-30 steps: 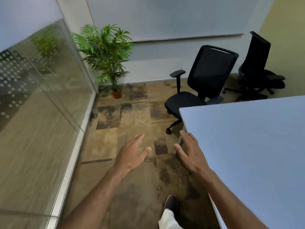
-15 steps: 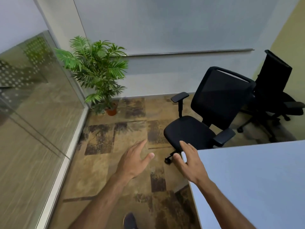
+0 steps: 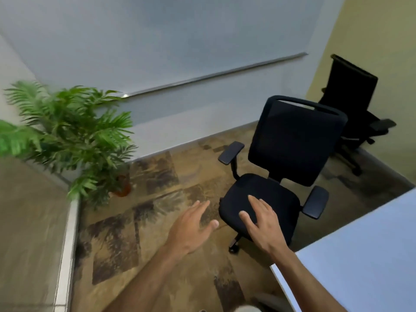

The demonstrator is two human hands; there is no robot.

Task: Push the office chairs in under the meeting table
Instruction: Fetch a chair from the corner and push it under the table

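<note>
To bring the near chair (image 3: 281, 176) in, it looks best to step round behind its mesh back, grip the top rail with both hands, turn the seat toward the table (image 3: 360, 255) and roll it straight, watching that the armrests clear the edge (they may catch). Both hands reach out wide and empty: left hand (image 3: 191, 228) over the carpet, right hand (image 3: 261, 224) in front of the seat, contact unclear. The chair is black, wheeled, standing just off the table's corner; a second chair (image 3: 351, 102) waits by the far wall.
</note>
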